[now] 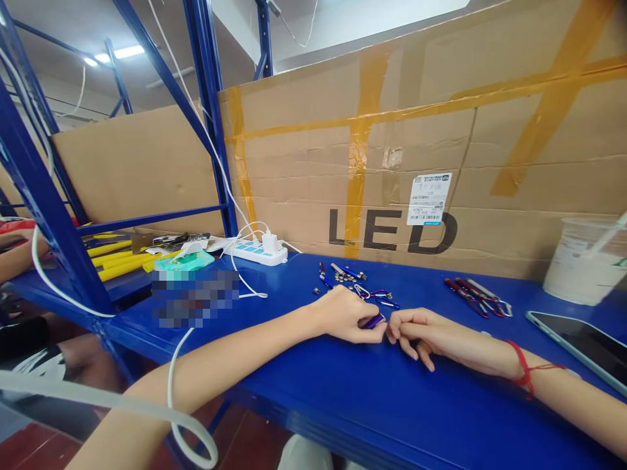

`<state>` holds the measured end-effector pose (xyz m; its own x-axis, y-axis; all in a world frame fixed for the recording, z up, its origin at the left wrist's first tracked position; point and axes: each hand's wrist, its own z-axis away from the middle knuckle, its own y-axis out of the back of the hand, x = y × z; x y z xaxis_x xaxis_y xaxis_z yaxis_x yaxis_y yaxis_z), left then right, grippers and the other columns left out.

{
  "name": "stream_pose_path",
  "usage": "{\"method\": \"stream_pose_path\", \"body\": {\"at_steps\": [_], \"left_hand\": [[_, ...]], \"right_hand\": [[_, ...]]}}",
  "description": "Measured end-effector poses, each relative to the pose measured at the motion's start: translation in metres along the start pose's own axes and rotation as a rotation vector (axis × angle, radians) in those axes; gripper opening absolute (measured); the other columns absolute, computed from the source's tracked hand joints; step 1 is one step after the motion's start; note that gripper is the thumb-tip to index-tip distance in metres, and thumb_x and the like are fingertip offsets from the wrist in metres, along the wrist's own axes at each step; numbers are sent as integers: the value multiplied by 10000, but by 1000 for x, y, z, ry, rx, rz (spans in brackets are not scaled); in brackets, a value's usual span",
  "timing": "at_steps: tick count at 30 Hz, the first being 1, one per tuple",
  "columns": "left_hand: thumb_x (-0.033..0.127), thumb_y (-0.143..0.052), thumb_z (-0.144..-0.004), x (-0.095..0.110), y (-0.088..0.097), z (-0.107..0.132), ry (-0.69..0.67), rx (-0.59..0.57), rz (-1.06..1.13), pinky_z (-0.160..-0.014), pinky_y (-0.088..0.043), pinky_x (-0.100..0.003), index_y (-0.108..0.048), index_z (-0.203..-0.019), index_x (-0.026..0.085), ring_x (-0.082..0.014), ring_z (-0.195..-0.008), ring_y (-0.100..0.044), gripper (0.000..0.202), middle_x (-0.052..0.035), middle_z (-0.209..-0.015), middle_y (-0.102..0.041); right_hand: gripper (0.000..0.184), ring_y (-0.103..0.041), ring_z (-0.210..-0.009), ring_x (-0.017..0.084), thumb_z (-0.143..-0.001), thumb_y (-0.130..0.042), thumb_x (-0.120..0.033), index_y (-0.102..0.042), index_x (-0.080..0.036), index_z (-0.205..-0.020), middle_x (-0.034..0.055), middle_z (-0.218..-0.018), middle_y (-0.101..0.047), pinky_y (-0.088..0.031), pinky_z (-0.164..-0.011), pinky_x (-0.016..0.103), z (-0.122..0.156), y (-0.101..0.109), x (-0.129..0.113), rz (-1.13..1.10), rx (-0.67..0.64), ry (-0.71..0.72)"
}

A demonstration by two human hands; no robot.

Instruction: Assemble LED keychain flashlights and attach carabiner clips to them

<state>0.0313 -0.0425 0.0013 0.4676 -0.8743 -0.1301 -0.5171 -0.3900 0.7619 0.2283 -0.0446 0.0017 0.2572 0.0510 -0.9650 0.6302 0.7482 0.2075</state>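
My left hand [350, 318] is closed around a small purple metal tube [373, 321], whose end shows between thumb and fingers. Close beside it, my right hand [416, 328] has its index fingertip bent at the tube's end, with the other fingers hanging loosely curled. Whatever sits between its fingertips is hidden. Just behind the left hand lie several small round metal pieces [344, 277] and blue metal tubes with carabiner clips [379, 294]. Farther right, several red and silver tubes with clips [477, 297] lie side by side on the blue table [372, 391].
A large cardboard box [304, 170] walls off the back. At right stand a plastic cup [580, 264] and a phone [582, 343]. A white power strip [257, 251], a green packet [183, 264] and yellow tubes [122, 261] lie left. A white cable [174, 372] loops near my left arm.
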Motion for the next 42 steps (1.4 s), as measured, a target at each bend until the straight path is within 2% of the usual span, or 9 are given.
{"method": "stream_pose_path", "body": {"at_steps": [5, 12, 19, 24, 28, 33, 35, 39, 42], "left_hand": [[310, -424, -842, -6, 6, 1, 102, -13, 9, -416, -304, -177, -493, -571, 155, -77, -398, -485, 319, 27, -439, -518], [320, -358, -904, -11, 3, 2, 249, -123, 32, -489, -341, -178, -555, -761, 157, -103, -500, -550, 294, 21, -558, -571], [365, -308, -922, -2, -2, -1, 328, -212, -9, -547, -373, -202, -578, -866, 174, -146, -634, -616, 336, -17, -706, -648], [385, -344, -910, 16, 1, -4, 459, -233, -28, -616, -409, -223, -590, -1065, 228, -191, -818, -639, 331, -28, -932, -685], [380, -390, -892, 32, 3, -7, 605, -146, 16, -645, -416, -235, -629, -1037, 236, -203, -854, -631, 314, -31, -954, -685], [413, -302, -913, 44, 5, -10, 711, -115, 75, -618, -425, -224, -674, -851, 198, -166, -692, -622, 434, -18, -667, -664], [421, -326, -903, 48, 7, -8, 766, -106, 76, -629, -435, -240, -671, -831, 178, -177, -686, -614, 429, -30, -660, -654], [392, -408, -874, 81, 14, 4, 858, -27, 21, -765, -438, -330, -582, -1057, 158, -221, -835, -586, 344, -71, -835, -643], [317, -433, -865, 138, 31, 23, 781, 147, -3, -835, -426, -361, -528, -1091, 178, -208, -918, -537, 282, -71, -942, -604]], "right_hand": [[249, -484, -543, 56, -774, -568, -387, -515, -149, -823, 22, -812, -508, -451, -362, 142, -1, 6, -1, -7, -13, 30], [574, -553, -587, 61, -709, -666, -375, -443, -181, -1201, 108, -1150, -528, -400, -288, 104, -8, 5, -2, 165, 243, 166], [452, -557, -504, 68, -733, -627, -326, -533, -141, -1135, 106, -1006, -629, -370, -253, 118, -14, -3, 4, 296, 367, 242], [370, -461, -371, 54, -738, -609, -292, -570, -127, -1066, -11, -570, -589, -331, -250, 122, -12, -8, 2, 375, 388, 287], [311, -485, -392, 57, -723, -618, -256, -589, -132, -1007, -25, -562, -571, -351, -279, 124, -10, -12, 1, 390, 420, 321], [269, -605, -583, 115, -775, -565, -261, -580, -140, -1014, 57, -806, -625, -397, -289, 133, -8, -22, -1, 390, 494, 314], [254, -623, -630, 127, -804, -531, -252, -580, -137, -1026, 70, -833, -630, -430, -313, 137, -7, -25, -2, 397, 512, 286], [262, -606, -589, 108, -845, -476, -255, -574, -131, -1054, 54, -766, -632, -481, -381, 156, -4, -24, -1, 461, 571, 215], [271, -539, -473, 85, -841, -475, -328, -621, -121, -938, 26, -663, -612, -454, -369, 168, -1, -19, 1, 566, 617, 161]]}}
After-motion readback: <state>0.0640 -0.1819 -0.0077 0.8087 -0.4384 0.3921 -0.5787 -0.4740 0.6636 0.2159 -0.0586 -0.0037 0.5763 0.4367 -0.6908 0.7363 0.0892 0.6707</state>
